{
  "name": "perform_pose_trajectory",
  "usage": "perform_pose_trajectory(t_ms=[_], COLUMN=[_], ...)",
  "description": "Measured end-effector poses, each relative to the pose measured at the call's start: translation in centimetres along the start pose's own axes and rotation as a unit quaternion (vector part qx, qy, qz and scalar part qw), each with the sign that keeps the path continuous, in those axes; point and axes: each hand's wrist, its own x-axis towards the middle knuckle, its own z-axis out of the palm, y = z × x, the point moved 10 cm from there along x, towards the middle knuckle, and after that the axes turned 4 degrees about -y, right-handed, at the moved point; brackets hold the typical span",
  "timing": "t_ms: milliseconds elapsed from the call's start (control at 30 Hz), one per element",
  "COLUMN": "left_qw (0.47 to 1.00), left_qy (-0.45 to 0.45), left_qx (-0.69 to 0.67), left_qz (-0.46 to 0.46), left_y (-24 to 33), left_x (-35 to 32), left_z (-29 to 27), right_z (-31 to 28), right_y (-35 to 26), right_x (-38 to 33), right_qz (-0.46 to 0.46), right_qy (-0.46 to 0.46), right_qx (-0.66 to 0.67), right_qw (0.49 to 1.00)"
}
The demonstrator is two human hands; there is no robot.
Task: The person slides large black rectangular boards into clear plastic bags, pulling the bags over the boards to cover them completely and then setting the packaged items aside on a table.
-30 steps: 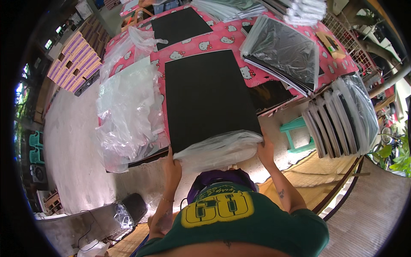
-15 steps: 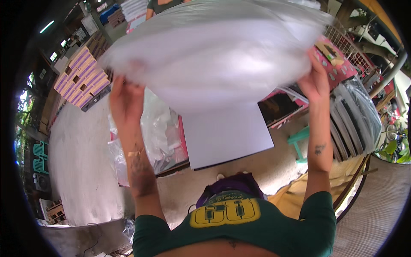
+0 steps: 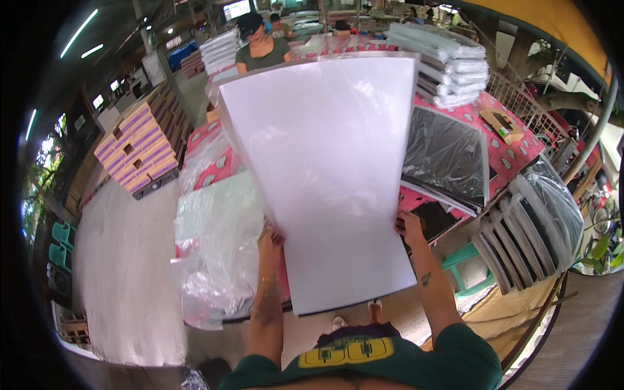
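Note:
A large white sheet (image 3: 344, 273) lies in front of me, its near edge reaching past the table toward my body. Over its far part spreads glossy clear plastic (image 3: 325, 130), which looks like a wide sleeve or bag. At the left edge, my left hand (image 3: 270, 239) is closed with fingers curled on the plastic. My right hand (image 3: 408, 226) pinches the opposite edge at about the same height. The fingertips are partly hidden, and where the plastic ends on the sheet is hard to make out.
Loose clear plastic (image 3: 221, 260) lies left on the pink-covered table (image 3: 520, 136). To the right are a plastic-wrapped black panel (image 3: 448, 153), a wrapped stack (image 3: 448, 62), leaning panels (image 3: 526, 227) and a green stool (image 3: 465, 266). A co-worker (image 3: 263, 49) stands across the table.
Both hands have come down and nearer my body, closer together. The plastic, raised and billowing before, now lies stretched over the white sheet. The view has tilted up, showing more of the table.

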Motion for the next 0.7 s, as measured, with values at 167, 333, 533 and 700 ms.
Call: perform_pose_trajectory(t_ms=[167,333,533,700], left_qw=[0.897,0.838,0.924,0.918], left_qy=[0.029,-0.256,-0.228,-0.142], left_qx=[0.405,0.471,0.284,0.371], left_qz=[0.176,0.101,-0.114,-0.021], left_y=[5.4,-0.1,-14.5,-12.3], left_x=[0.5,4.9,8.1,4.2], left_z=[10.0,29.0,36.3,31.1], right_z=[5.5,-7.9,-21.8,-23.7], right_y=[-8.5,-18.9,-25.4,-24.7], right_x=[-1.5,1.1,4.8,8.2], right_qz=[-0.209,-0.172,-0.168,-0.123], right_qy=[-0.085,0.076,0.133,0.118], right_qx=[-0.172,-0.143,-0.123,-0.272], right_qw=[0.959,0.972,0.969,0.947])
